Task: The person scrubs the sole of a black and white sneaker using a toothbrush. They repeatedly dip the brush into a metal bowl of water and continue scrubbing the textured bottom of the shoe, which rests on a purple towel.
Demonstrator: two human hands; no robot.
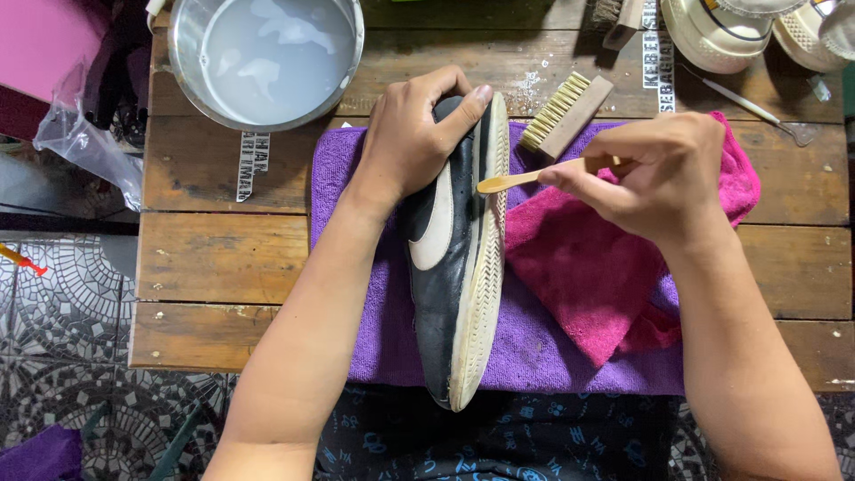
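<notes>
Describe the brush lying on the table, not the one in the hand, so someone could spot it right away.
Start at the purple towel spread over the wooden table. At the towel's top edge, just right of the black shoe that lies on its side, rests a block brush. It has a flat wooden back and a row of pale bristles, unlike the thin stick-handled brush held in the right hand.
</notes>
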